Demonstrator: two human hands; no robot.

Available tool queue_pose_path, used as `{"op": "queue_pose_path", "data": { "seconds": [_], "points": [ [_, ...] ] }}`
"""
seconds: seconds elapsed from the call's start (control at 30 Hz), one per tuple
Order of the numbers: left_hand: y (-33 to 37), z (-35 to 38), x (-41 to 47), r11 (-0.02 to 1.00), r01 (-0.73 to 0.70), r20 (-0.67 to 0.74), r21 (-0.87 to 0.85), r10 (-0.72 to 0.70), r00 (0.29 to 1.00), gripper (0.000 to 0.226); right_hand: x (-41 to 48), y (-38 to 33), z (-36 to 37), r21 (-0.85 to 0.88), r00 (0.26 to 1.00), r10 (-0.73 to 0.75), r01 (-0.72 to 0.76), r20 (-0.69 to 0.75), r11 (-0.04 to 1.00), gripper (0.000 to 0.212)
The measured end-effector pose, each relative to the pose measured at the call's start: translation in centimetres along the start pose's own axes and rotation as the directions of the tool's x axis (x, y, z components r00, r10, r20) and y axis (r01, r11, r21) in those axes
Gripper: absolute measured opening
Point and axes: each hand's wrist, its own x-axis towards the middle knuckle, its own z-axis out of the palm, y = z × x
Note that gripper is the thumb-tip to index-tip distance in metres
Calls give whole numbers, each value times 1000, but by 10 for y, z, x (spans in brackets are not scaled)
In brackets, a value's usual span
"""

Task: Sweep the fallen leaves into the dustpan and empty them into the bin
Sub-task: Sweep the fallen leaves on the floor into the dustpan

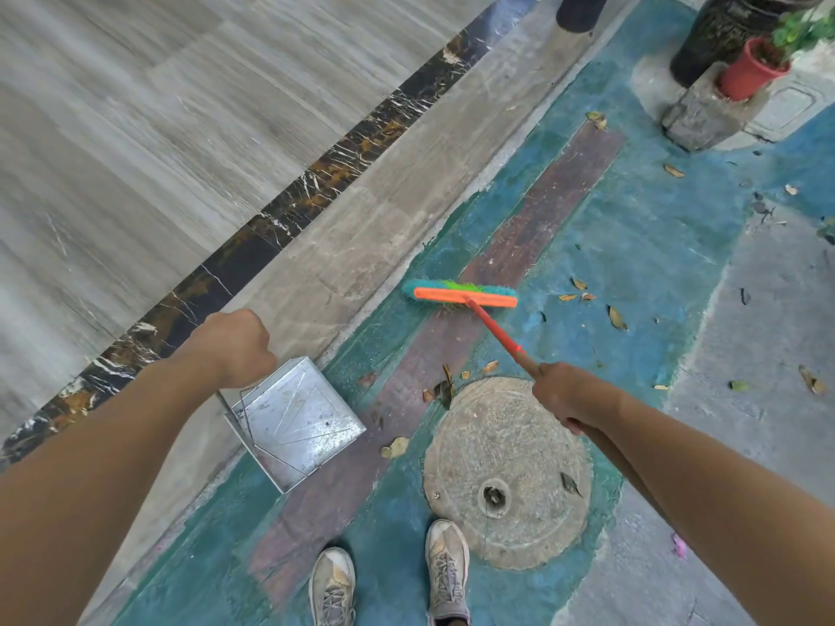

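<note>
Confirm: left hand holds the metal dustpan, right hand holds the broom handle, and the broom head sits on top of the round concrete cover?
Not quite. In the head view the broom head rests on the painted floor beyond the round concrete cover, not on it. The rest holds: left hand on the metal dustpan, right hand on the broom handle.

The floor point(655, 246) is worn concrete painted teal and blue w/ a faded maroon stripe point(519, 246) running diagonally; grey wood-look tiling and a dark marble strip point(316, 173) border it at left. Lying on it: a metal dustpan point(296, 422), the broom head point(461, 295) bristles-down, a round concrete cover point(508, 472), a stone block point(705, 115) carrying a red pot point(748, 72), and dry leaves point(616, 318) scattered mostly right of the stripe, a few by the cover's top edge.
</note>
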Motion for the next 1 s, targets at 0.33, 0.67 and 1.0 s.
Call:
{"op": "queue_pose_path", "data": {
  "seconds": [0.33,0.67,1.0],
  "points": [
    [5,-7,-12,1000,-21,24,19,21,999,19,-75,64,38,-129,981,67,-44,185,991,33],
    [-20,-40,-31,952,-138,75,275,122,990,26,-65,12,19,-371,981,-188,161,-38,914,52],
    [-38,-55,-44,938,-84,72,336,63,995,25,-45,-36,45,-600,935,-317,345,156,722,66]
  ]
}}
